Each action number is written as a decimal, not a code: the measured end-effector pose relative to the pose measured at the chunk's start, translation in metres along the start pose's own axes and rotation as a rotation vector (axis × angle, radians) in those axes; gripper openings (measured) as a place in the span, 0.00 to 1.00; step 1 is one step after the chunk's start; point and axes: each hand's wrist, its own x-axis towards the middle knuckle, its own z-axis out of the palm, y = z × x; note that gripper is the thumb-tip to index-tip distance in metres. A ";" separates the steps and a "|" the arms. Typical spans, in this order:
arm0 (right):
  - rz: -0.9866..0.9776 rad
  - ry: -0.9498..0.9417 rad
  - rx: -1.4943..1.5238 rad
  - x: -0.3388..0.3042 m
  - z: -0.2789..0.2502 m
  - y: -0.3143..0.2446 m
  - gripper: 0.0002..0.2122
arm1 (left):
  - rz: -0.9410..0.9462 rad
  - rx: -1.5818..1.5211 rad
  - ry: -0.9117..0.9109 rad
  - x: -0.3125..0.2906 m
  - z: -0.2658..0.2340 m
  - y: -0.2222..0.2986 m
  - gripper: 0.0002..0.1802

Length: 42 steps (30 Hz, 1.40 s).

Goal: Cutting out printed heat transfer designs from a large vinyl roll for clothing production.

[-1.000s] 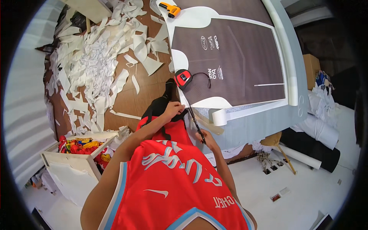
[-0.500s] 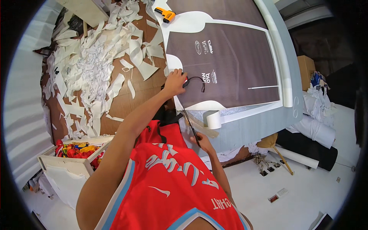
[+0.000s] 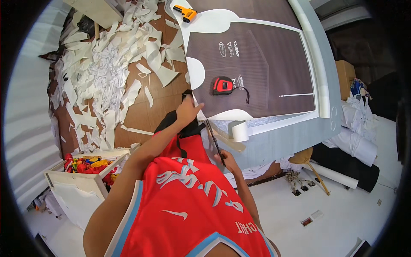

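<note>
My right hand (image 3: 228, 162) grips a pair of dark-handled scissors (image 3: 216, 142), its long blades pointing up toward the near left corner of a printed sheet (image 3: 252, 64). That sheet is dark grey-brown with a white border and white logos. My left hand (image 3: 187, 110) is at the sheet's left edge, thumb stretched toward the paper and apart from the other fingers, which show only in part. On the sheet lies a red and black tape measure (image 3: 223, 86) with a black wrist cord, touched by neither hand. A loose curl of white paper (image 3: 239, 132) rests by the near edge.
An orange and black handheld tool (image 3: 186, 13) lies at the table's far left. A paper roll (image 3: 319, 73) runs along the right of the table (image 3: 278, 147). Paper scraps (image 3: 111, 64) cover the floor at left, near a wooden box (image 3: 92, 177) of colourful fabric.
My left hand has let go of the tape measure and drawn back toward me to the sheet's edge. The tape measure now sits farther right on the sheet. The scissors have barely moved.
</note>
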 end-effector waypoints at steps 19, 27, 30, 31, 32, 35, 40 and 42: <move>-0.114 -0.039 -0.069 0.037 -0.011 0.014 0.16 | -0.521 -1.032 -0.427 -0.043 0.041 -0.038 0.07; -0.096 -0.045 -0.075 0.039 -0.012 0.005 0.13 | -0.529 -1.091 -0.426 -0.044 0.041 -0.042 0.06; -0.078 -0.018 -0.079 0.041 -0.013 0.000 0.15 | -0.518 -1.102 -0.444 -0.044 0.042 -0.042 0.07; -0.051 -0.009 -0.080 0.042 -0.012 -0.002 0.16 | -0.523 -1.098 -0.454 -0.043 0.043 -0.042 0.07; 0.016 -0.011 -0.074 0.044 -0.012 -0.005 0.16 | -0.510 -1.114 -0.450 -0.044 0.043 -0.042 0.07; 0.030 -0.025 -0.076 0.051 -0.009 -0.015 0.13 | -0.518 -1.093 -0.441 -0.045 0.043 -0.042 0.07; -0.042 -0.014 -0.108 0.067 -0.004 -0.037 0.13 | -0.477 -1.089 -0.474 -0.046 0.041 -0.045 0.08; -0.068 0.003 -0.155 0.074 -0.003 -0.045 0.13 | -0.482 -1.104 -0.481 -0.046 0.040 -0.046 0.08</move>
